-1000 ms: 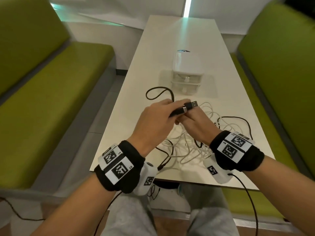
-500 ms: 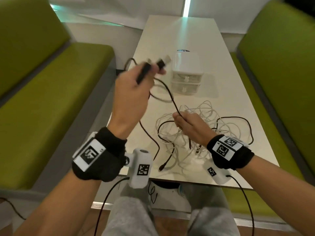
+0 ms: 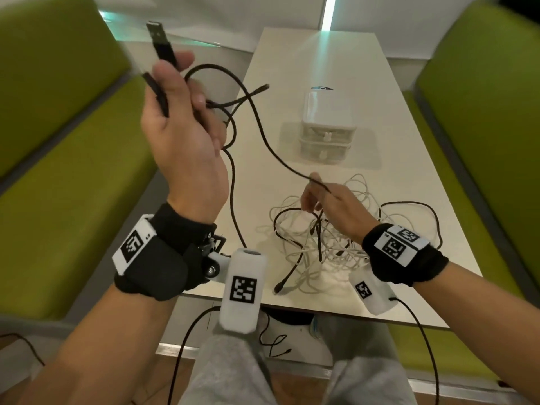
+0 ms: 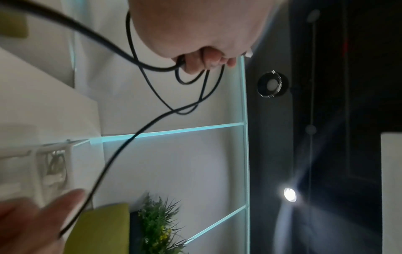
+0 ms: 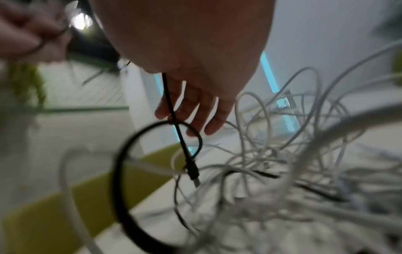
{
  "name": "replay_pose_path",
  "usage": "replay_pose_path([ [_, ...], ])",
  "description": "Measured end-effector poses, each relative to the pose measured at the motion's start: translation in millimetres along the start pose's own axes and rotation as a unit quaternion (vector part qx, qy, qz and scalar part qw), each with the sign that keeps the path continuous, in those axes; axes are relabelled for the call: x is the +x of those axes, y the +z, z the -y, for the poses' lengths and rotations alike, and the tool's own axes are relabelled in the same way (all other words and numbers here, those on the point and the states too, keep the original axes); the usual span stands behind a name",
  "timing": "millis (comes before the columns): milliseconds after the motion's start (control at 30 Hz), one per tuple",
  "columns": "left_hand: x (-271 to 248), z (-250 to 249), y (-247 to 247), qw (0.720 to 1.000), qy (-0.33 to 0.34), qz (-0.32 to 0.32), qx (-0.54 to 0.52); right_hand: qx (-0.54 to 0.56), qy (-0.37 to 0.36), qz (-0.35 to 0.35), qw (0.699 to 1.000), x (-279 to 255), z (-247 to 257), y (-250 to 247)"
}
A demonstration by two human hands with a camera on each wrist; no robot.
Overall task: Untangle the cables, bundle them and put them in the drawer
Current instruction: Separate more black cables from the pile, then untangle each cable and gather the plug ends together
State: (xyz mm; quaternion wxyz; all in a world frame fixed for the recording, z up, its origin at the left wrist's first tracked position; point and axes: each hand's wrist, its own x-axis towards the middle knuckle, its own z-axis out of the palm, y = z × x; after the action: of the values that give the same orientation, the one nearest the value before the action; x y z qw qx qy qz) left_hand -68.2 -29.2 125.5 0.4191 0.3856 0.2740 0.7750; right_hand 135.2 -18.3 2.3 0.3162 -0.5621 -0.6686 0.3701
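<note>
A white table [image 3: 327,59] runs between two green benches [image 3: 64,159]. On it stands a white drawer unit [image 3: 328,124], shut, well beyond a tangle of white and black cables [image 3: 336,241] near the front edge. The left hand [image 3: 181,124] is raised over the table's left side, fingers curled round a black cable [image 3: 263,135] with its USB plug [image 3: 159,39] pointing up. The right hand [image 3: 330,200] hovers over the tangle, the same cable passing through its loosely spread fingers [image 5: 195,110].
</note>
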Motion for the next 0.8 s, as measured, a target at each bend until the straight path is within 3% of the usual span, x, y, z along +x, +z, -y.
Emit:
replay_pose_path([
  [133, 4, 11, -6, 0.997, -0.024, -0.009, 0.077, 0.138, 0.041, -0.01, 0.99, 8, 13, -11],
  [200, -1, 22, -8, 0.983, -0.043, 0.053, 0.172, 0.15, 0.06, 0.011, 0.987, 8, 19, -17],
  [300, -18, 35, -13, 0.936, -0.062, 0.157, 0.31, 0.124, 0.029, 0.027, 0.992, -2, 24, -23],
  [367, -30, 39, -15, 0.92, -0.078, 0.2, 0.327, 0.118, 0.012, 0.058, 0.991, -12, 25, -26],
  [467, -40, 38, -16, 0.898, -0.098, 0.263, 0.339, 0.077, 0.046, 0.176, 0.98, -27, 22, -29],
  [533, -42, 34, -15, 0.864, -0.127, 0.33, 0.358, 0.015, 0.078, 0.264, 0.961, -37, 16, -25],
  [633, -43, 24, -15, 0.808, -0.166, 0.433, 0.365, -0.073, 0.133, 0.388, 0.909, -51, 8, -19],
  [733, -42, 16, -18, 0.786, -0.224, 0.481, 0.316, -0.147, 0.158, 0.475, 0.853, -61, 8, -20],
  [800, -39, 11, -19, 0.783, -0.263, 0.482, 0.292, -0.205, 0.164, 0.481, 0.836, -64, 6, -22],
])
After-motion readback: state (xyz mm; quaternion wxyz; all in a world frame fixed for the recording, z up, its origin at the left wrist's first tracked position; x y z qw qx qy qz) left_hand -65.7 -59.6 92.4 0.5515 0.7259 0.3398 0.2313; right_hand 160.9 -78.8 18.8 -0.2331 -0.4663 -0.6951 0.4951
